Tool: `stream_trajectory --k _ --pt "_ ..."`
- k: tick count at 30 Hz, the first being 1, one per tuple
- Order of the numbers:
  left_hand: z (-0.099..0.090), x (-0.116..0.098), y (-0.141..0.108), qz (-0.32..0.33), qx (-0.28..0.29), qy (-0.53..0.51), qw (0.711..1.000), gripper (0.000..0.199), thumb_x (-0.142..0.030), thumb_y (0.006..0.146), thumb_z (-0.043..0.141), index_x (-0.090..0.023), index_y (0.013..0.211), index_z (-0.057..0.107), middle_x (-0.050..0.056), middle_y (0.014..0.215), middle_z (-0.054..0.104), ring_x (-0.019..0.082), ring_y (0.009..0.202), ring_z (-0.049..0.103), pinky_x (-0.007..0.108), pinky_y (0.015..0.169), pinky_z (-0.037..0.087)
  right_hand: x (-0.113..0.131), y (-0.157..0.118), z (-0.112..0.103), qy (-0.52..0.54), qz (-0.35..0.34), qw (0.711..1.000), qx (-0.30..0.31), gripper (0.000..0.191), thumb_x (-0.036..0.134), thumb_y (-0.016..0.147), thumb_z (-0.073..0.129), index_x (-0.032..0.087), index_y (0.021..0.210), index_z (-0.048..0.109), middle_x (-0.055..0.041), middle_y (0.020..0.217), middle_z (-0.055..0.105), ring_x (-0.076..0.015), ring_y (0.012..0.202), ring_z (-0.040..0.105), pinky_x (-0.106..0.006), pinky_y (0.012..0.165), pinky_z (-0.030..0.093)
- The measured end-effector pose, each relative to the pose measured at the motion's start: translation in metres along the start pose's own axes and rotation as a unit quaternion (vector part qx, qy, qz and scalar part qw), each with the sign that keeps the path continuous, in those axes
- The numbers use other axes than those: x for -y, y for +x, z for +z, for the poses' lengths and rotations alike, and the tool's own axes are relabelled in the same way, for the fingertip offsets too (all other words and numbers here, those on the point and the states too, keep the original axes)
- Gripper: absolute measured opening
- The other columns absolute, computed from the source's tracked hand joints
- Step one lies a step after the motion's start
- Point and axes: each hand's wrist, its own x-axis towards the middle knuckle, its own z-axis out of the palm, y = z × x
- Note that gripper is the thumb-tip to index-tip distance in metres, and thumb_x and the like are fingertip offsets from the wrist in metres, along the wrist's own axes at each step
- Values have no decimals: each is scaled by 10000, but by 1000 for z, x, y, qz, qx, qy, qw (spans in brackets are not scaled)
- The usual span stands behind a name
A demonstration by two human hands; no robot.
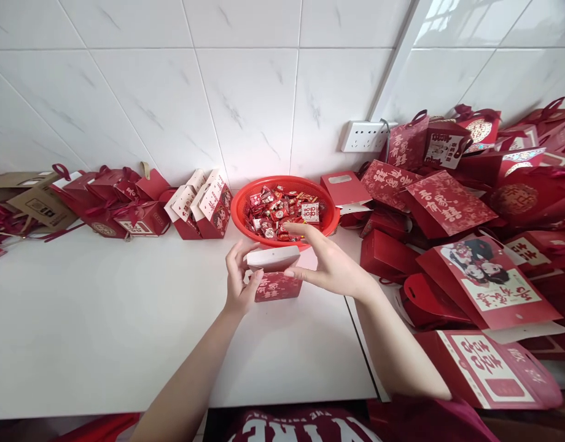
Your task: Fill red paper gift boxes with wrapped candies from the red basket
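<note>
A small red paper gift box (pixel 279 288) with printed characters stands on the white table, its top open and a white inner flap showing. My left hand (pixel 240 276) grips its left side, thumb on the front panel and fingers at the back. At the right end, the thumb of my right hand (pixel 326 261) touches the box's upper edge. The right fingers stretch apart from that thumb, across the near rim of a red plastic basket (pixel 239 212). Wrapped candies (pixel 277 212) in red wrappers fill this basket. The inside of the box is mostly hidden.
Red gift boxes (pixel 142 219) line the wall at left, beside a brown kraft box (pixel 45 205). Two boxes with white tops (pixel 213 205) stand nearer the basket. Many boxes (pixel 448 202) pile up at right, below a wall socket (pixel 365 136). A seam crosses the table (pixel 126 331).
</note>
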Motion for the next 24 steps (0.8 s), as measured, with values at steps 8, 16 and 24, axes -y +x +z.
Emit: stream_trajectory --k 8,16,24 --pt "-2 15 3 -177 18 -46 983 379 -499 826 702 -144 955 684 55 894 708 199 816 636 278 738 498 -62 -33 56 208 110 966 -111 523 406 855 723 235 1321 557 -99 1225 679 -243 1140 635 -449 1049 465" --pt "-3 15 3 -199 53 -70 976 435 -572 821 673 -139 785 699 41 741 676 189 705 606 293 666 493 -62 -44 77 247 135 947 -156 268 460 925 610 224 1005 708 -65 1002 711 -217 898 660 -351 829 541" --pt "-6 3 5 -141 59 -65 986 323 -382 880 645 -202 1144 693 59 967 699 165 777 614 265 708 497 -55 -45 68 144 34 981 -123 353 351 1031 403 286 1091 745 -69 953 628 -201 884 604 -363 795 515"
